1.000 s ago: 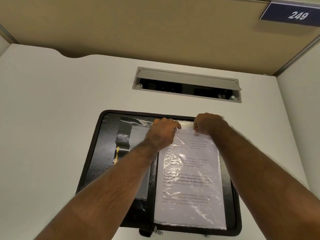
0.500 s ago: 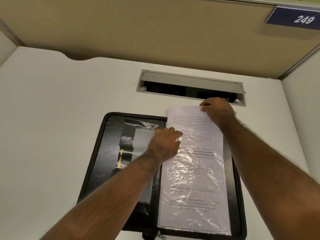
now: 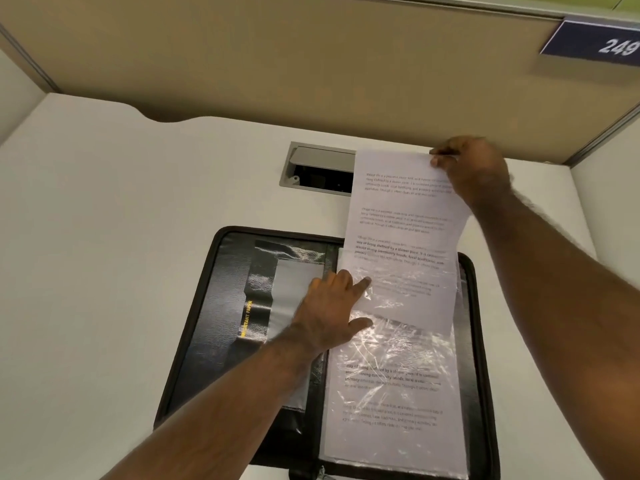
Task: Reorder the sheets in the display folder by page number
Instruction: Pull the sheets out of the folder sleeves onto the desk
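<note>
A black zip display folder lies open on the white desk. Its right half holds a clear plastic sleeve with another printed sheet showing beneath. A white printed sheet sticks more than halfway out of the sleeve's top, reaching over the desk's cable slot. My right hand pinches that sheet's top right corner. My left hand presses flat on the sleeve's left edge near the spine, fingers spread.
A grey recessed cable slot with a raised lid sits in the desk behind the folder, partly covered by the sheet. A beige partition bounds the back, with a blue plate reading 249 at top right. White side panels stand left and right.
My right hand has drawn the sheet up and away out of the sleeve, from barely started to more than halfway out. My left hand slid slightly down the sleeve and stays pressing.
</note>
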